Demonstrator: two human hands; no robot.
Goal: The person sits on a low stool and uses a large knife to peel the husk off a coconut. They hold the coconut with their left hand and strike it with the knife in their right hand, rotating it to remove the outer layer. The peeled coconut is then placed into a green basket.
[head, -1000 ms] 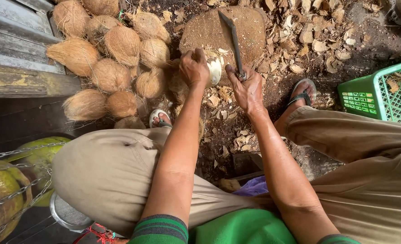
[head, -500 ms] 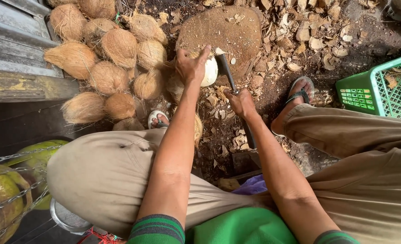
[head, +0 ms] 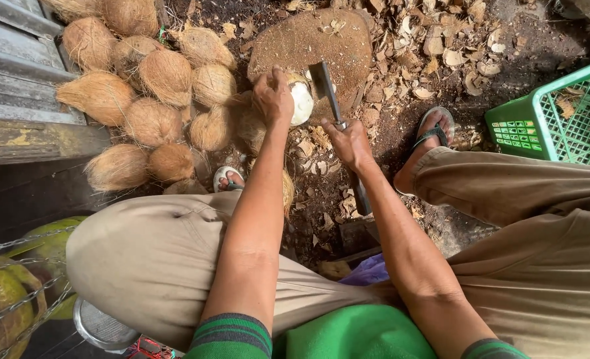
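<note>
– So where's the coconut (head: 301,101)?
– On the block (head: 321,46), its white side bared. The left hand (head: 273,96) wraps over its top, grip clamped on it.
– And the right hand (head: 349,141)?
– Clamped on the cleaver (head: 326,88) handle, blade just beside the white flesh.
– How would you chop well?
– Short, shallow cuts angled away from the left fingers (head: 268,80), I'd say, turning the nut between strokes. Keep it pressed on the block, clear of the husked pile (head: 149,100).

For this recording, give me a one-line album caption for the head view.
Left hand steadies a partly peeled white coconut on a round wooden chopping block while the right hand holds a dark cleaver against it.
</note>
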